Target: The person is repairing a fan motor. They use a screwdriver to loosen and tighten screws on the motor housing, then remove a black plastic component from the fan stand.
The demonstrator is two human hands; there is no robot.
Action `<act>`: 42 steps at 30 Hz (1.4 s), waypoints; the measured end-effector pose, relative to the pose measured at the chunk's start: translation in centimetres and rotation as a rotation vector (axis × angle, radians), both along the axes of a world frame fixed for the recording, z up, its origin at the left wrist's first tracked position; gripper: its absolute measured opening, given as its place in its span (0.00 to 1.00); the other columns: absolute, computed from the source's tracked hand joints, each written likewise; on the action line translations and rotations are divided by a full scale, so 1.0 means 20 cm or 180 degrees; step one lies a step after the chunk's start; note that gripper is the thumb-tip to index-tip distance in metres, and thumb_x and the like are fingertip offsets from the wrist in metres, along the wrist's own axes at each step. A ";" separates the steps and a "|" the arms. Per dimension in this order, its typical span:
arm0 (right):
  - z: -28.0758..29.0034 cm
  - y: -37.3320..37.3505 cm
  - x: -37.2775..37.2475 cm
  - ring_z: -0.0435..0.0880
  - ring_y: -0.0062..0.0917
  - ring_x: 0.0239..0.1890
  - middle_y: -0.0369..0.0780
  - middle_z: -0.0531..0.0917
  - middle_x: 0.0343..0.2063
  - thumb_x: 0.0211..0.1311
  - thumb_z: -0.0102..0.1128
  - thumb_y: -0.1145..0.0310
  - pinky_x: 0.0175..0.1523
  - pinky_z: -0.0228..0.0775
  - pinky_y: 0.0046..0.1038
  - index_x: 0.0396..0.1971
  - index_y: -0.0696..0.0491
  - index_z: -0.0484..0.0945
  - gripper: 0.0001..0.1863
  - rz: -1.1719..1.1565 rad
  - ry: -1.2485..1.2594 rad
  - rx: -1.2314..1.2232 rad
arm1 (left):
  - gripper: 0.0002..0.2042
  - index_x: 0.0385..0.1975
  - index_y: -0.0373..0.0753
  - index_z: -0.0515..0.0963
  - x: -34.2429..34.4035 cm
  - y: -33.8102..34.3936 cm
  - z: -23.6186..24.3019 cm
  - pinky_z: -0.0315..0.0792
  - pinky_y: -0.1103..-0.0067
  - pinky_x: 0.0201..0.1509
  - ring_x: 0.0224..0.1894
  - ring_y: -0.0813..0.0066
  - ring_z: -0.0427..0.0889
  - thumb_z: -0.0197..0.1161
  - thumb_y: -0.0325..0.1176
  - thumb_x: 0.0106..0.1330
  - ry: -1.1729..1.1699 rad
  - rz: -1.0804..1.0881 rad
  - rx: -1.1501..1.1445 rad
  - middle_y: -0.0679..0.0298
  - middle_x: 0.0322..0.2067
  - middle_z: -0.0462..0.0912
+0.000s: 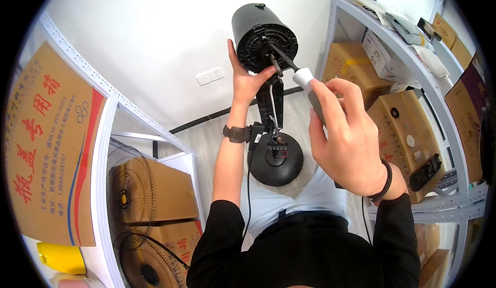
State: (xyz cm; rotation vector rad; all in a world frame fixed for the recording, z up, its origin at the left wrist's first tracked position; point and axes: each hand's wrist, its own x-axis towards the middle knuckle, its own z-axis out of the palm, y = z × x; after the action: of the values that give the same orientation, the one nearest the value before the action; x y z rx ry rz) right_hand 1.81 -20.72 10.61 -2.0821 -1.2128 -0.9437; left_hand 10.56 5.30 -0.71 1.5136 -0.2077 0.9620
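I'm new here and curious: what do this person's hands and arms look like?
The left hand and right hand are bare, without gloves. Black sleeves end near the elbows. A wide, dark, watch-like band circles the left wrist, and a narrower black band the right.

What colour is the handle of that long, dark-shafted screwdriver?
The handle is white near the shaft, grey behind; best seen in the head view.

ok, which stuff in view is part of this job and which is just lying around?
Part of the job:
- screwdriver, in right grip
- black housing, held in left grip
- neck, white wire, round base

Apparently lying around:
- cardboard boxes
- black device on a box, right
- yellow object, lower left
- wire fan guards, lower left; can't tell if they fit this unit
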 end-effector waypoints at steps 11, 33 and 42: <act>0.03 -0.02 -0.05 0.83 0.36 0.30 0.46 0.75 0.44 0.51 0.62 0.81 0.32 0.77 0.31 0.50 0.62 0.75 0.22 -0.0127 0.0224 -0.0091 | 0.61 0.75 0.47 0.26 -0.07 0.00 0.12 0.65 0.68 0.70 0.64 0.63 0.71 0.74 0.24 0.55 -0.0260 0.0226 0.0936 0.53 0.66 0.64; 0.09 0.05 -0.07 0.84 0.34 0.36 0.40 0.81 0.41 0.51 0.68 0.77 0.38 0.77 0.29 0.46 0.53 0.80 0.20 -0.0508 -0.0312 -0.0033 | 0.49 0.75 0.41 0.41 -0.05 0.01 -0.02 0.63 0.68 0.70 0.66 0.64 0.66 0.72 0.30 0.60 0.0125 -0.0575 -0.0544 0.57 0.65 0.63; 0.05 0.04 -0.08 0.83 0.36 0.34 0.42 0.78 0.42 0.50 0.68 0.79 0.38 0.76 0.31 0.48 0.55 0.77 0.22 -0.0323 0.0052 -0.0117 | 0.37 0.64 0.36 0.62 0.05 -0.01 -0.17 0.68 0.73 0.63 0.57 0.69 0.74 0.76 0.38 0.58 0.0189 -0.0460 -0.0475 0.60 0.56 0.75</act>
State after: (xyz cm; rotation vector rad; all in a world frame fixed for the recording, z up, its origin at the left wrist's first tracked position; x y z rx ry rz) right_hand 0.26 -19.84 11.63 -2.1938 -1.1335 -0.9544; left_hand 11.60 5.03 -4.10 1.3689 -0.1956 0.7992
